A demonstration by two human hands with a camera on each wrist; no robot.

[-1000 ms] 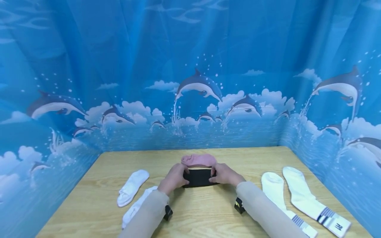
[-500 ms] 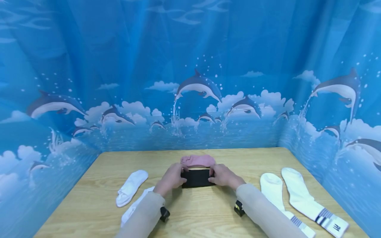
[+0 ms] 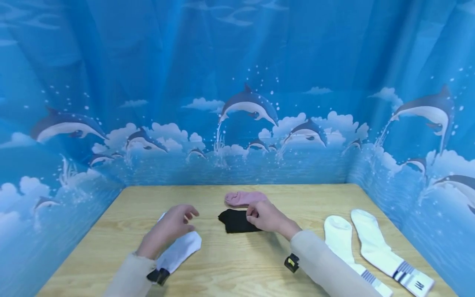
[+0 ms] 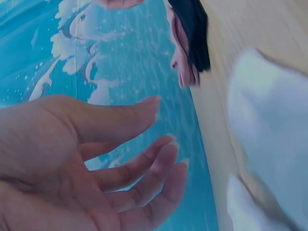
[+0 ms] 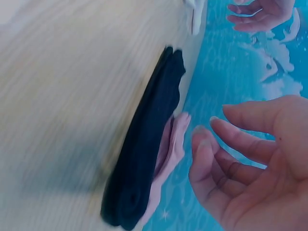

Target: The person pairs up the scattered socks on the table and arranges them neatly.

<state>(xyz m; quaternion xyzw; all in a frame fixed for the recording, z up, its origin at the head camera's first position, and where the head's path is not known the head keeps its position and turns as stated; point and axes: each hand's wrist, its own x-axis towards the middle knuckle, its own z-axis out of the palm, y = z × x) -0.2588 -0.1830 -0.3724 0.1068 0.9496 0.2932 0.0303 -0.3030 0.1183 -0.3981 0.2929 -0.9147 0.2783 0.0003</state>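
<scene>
A folded black sock point(image 3: 237, 221) lies flat in the middle of the table, just in front of a pink sock point(image 3: 243, 198). My right hand point(image 3: 265, 216) hovers over the black sock's right end; in the right wrist view its loosely bent fingers point(image 5: 204, 149) stand apart from the cloth and hold nothing. Off to the left, my left hand point(image 3: 168, 227) hangs above the white ankle socks with its thumb and fingers spread and nothing in them. One white sock point(image 3: 179, 249) shows in front of that hand, while the other is mostly hidden behind it.
Two long white socks with dark stripes lie on the right: the inner sock point(image 3: 339, 235) and the outer sock point(image 3: 375, 235). The wooden table point(image 3: 237, 268) meets a blue dolphin-print curtain point(image 3: 237, 165) at its back and sides.
Both hands have let go of the black sock. My left hand has moved left, over the white ankle socks; the right has lifted slightly and stays near the black sock.
</scene>
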